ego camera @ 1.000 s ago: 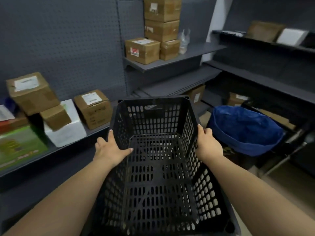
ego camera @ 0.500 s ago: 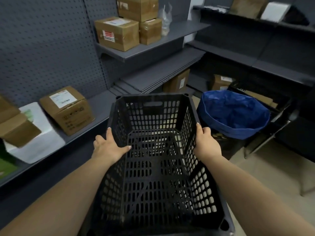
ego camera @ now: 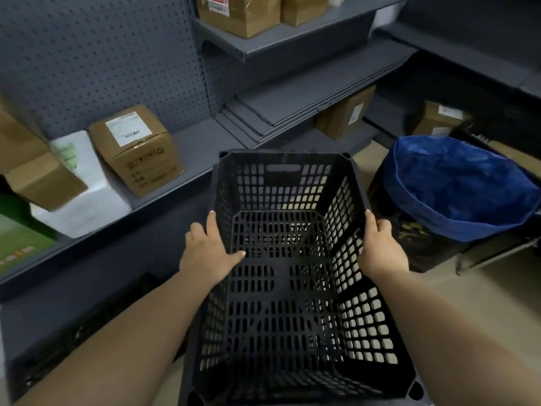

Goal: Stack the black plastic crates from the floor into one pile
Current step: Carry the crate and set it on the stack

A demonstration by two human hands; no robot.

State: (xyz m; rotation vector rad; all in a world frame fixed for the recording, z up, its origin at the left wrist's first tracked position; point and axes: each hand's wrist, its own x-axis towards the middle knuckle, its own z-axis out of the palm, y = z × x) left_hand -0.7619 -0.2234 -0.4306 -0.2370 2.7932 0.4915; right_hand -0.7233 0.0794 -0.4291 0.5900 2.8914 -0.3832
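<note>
I hold a black perforated plastic crate [ego camera: 287, 183] in front of me, its open top facing up. My left hand [ego camera: 209, 253] grips the crate's left rim, thumb inside the wall. My right hand [ego camera: 380, 247] grips the right rim the same way. The crate is empty. Through its slotted bottom I make out dark shapes and pale floor, but I cannot tell what lies beneath. No other loose black crate shows plainly.
Grey shelving [ego camera: 193, 136] runs along the left with cardboard boxes [ego camera: 137, 148] and a white package [ego camera: 85, 197]. A dark bin with a blue liner [ego camera: 462, 183] stands at the right. More boxes [ego camera: 345, 112] sit on low shelves beyond. Beige floor [ego camera: 497, 288] shows at right.
My view has tilted downward and the crate has come lower, toward the floor beside the bottom shelf. Both hands keep the same grip on the rims.
</note>
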